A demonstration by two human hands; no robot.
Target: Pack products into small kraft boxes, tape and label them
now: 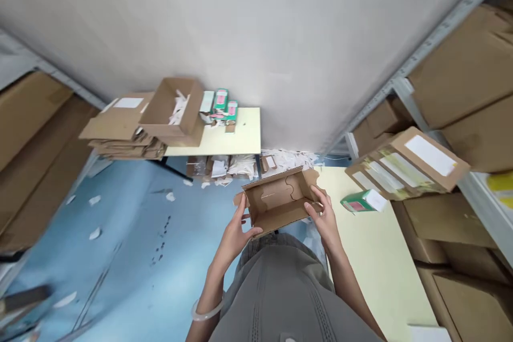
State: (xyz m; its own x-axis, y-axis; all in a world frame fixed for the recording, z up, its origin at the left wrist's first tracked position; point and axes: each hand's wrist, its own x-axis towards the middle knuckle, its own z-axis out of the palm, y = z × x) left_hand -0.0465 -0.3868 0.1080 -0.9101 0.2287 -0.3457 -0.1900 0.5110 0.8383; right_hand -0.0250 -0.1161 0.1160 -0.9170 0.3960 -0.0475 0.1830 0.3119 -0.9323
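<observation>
Your left hand (236,232) is gripping the left end of an open cardboard box (276,200), and your right hand (325,219) is pinching its right end; you are holding it in the air before your body, between two tables. Its long walls are standing, while flaps are jutting out at both ends, so it looks part-formed, with closing apparently not yet done.

From the left, flattened cardboard (112,127) is overhanging the far tabletop (250,129) at its left end. Beside it a deep, matte brown carton (164,131) is holding crumpled white scraps (179,109); small green-and-white boxes (222,100) are standing near the far edge. Your own box is showing curved cuts in plain brown board. Rightward, a green box (363,201) and labelled cartons (404,168) are sitting toward the right tabletop's (372,256) far right corner.
</observation>
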